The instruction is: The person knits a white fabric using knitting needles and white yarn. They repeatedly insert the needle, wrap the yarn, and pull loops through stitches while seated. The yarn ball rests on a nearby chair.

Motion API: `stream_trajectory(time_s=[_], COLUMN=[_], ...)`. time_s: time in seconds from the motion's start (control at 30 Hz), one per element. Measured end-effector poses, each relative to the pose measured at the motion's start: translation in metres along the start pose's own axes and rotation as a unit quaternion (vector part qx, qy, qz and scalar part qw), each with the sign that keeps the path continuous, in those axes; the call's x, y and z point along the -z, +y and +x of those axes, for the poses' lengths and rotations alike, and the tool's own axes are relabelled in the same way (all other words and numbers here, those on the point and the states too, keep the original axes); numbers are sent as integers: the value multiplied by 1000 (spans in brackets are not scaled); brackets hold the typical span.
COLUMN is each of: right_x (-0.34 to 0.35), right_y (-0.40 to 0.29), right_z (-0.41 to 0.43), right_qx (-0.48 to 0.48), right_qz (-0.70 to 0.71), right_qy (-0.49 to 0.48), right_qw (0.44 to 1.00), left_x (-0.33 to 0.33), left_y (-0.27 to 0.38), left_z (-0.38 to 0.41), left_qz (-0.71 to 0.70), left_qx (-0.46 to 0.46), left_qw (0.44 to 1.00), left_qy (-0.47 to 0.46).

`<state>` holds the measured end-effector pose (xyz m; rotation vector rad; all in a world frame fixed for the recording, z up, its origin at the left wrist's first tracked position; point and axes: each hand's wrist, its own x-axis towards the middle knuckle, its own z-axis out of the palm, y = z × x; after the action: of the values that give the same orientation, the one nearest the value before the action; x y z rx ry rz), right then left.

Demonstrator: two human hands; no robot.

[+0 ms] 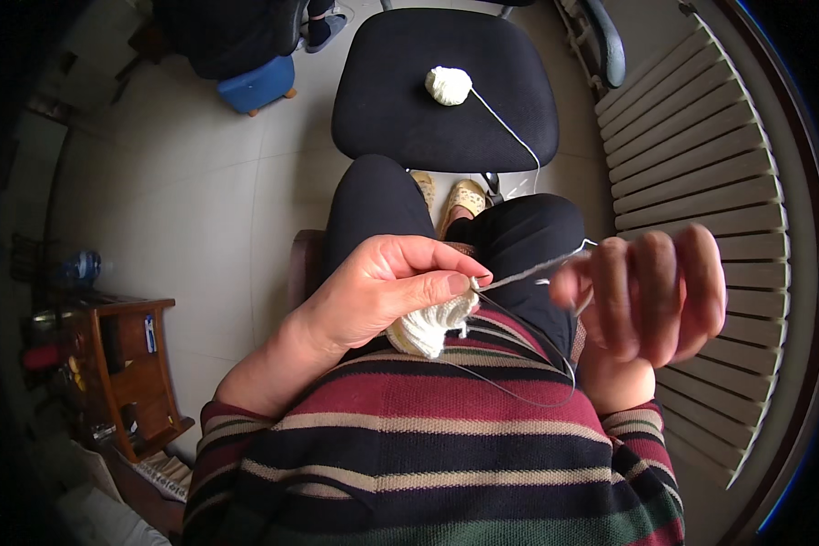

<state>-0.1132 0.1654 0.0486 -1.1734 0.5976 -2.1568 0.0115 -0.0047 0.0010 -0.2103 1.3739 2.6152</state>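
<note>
My left hand (409, 280) pinches a small piece of cream ribbed knitting (428, 326) between thumb and forefinger, just above my lap. A needle tip pokes out by the fingertips. From the work hangs the thin cable (519, 401) of a circular knitting needle, looping over my striped sweater. To the right, my right hand (645, 297) is raised and blurred, fingers curled around the yarn (539, 271), which stretches taut back to the knitting. Ahead, a ball of cream yarn (449, 86) rests on a black chair seat (396, 109), its strand trailing over the front edge.
A white radiator (696, 184) runs along the right side. At the left stands a wooden shelf unit (136, 375) with small items. A blue stool (258, 83) and another person's slippered foot (324, 33) are at the upper left. My slippers (465, 198) show below the chair.
</note>
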Motion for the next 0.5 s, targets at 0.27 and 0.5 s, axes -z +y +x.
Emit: stream_trajectory(time_s=[0.27,0.5], right_x=[12,12], right_y=[0,13], right_z=[-15,-26], right_qx=[-94,-56], right_qz=[-604,-612], right_qy=[-182,-128], right_qw=[770,778], left_x=[-4,-6], left_y=[5,2], left_z=[-3,-3], left_qz=[132,191], left_qx=[-51,-122], left_qw=[989,974], left_qy=[36,22])
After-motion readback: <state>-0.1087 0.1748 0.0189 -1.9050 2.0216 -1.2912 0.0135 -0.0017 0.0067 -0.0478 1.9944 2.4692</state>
